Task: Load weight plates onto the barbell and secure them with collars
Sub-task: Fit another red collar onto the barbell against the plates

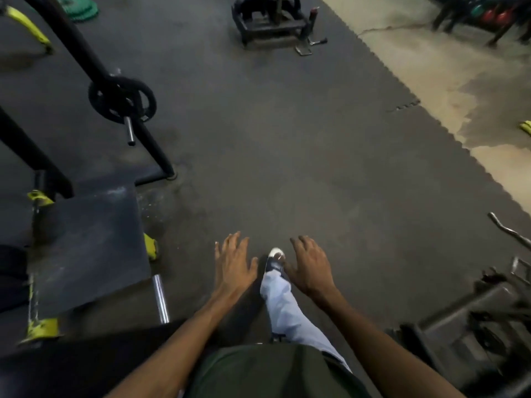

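A black weight plate (122,99) sits on the chrome sleeve end of a barbell (130,133) at the upper left, resting in a black rack. No collar shows on that sleeve. My left hand (233,261) and my right hand (311,267) hang in front of me at the bottom centre, both empty with fingers spread, far from the plate. Between them my leg in light trousers and a shoe (275,258) steps forward on the floor.
A black rack upright (94,73) slants down the left. A dark platform (86,248) with yellow corners and a chrome bar (161,300) lies at lower left. A plate storage stand (270,21) is ahead, green plates (82,8) far left, equipment (474,305) at right.
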